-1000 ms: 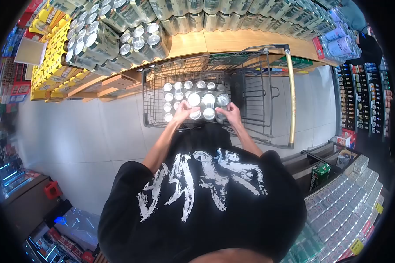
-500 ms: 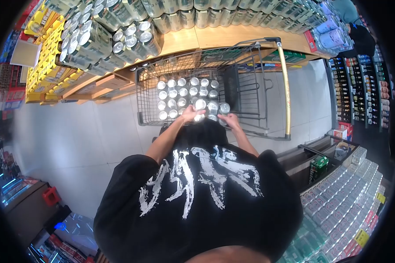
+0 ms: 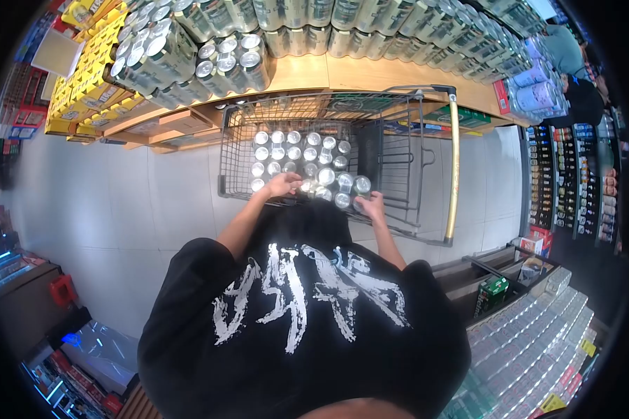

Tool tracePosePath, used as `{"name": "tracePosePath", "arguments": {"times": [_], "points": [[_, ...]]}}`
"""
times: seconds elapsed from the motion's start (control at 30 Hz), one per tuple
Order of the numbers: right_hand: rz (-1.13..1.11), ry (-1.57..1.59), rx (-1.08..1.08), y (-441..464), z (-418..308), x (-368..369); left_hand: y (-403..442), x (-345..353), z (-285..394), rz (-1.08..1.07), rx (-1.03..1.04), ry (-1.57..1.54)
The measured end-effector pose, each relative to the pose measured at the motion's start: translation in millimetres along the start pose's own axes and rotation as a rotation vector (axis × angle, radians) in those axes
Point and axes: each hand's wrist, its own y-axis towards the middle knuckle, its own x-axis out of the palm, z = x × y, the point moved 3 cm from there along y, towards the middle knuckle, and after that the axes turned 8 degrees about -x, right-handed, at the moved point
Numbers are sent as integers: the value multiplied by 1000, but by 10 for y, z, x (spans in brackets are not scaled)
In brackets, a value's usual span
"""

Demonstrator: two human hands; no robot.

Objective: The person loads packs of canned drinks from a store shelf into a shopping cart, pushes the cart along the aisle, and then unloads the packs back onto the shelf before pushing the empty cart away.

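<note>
Silver-topped drink cans [image 3: 295,153] stand in rows inside a wire shopping cart [image 3: 232,148]. At the near side of the cart a pack of cans [image 3: 344,181] sits at a slant to those rows. My left hand [image 3: 284,184] is beside the left end of this pack, fingers apart and reaching over the can tops; whether it touches them is unclear. Around the pack's near right end, my right hand [image 3: 372,206] has its fingers curled against the last can. The cans' lower parts are hidden.
A wooden shelf [image 3: 300,73] with stacked can packs [image 3: 230,61] runs behind the cart. Yellow cartons [image 3: 84,87] stand at left. The cart's yellow handle [image 3: 453,167] is on the right. More canned packs [image 3: 531,342] are stacked at lower right. Another person [image 3: 583,98] is at upper right.
My left hand has moved left from the middle cans and its fingers have opened. The slanted pack sits slightly lower and further right in view, my right hand still at its end.
</note>
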Motion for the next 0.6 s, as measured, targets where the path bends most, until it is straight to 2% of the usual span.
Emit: {"name": "tracePosePath", "arguments": {"times": [0.1,0.23,0.3,0.33,0.47,0.6], "points": [[277,-60,-273,-229,-433,-140,-380,-249,161,109,117,-131],[160,184,-353,-415,-1148,-167,-746,-698,342,320,246,-297],[59,192,-425,-347,-1429,-46,-876,-913,407,410,330,-407],[-5,227,-465,-281,-1559,33,-1036,-986,551,497,296,-405],[-168,212,-580,34,-2192,375,-1269,-1323,823,618,440,-475],[-278,528,-427,73,-3208,721,-1357,-1590,1042,662,511,-512]]}}
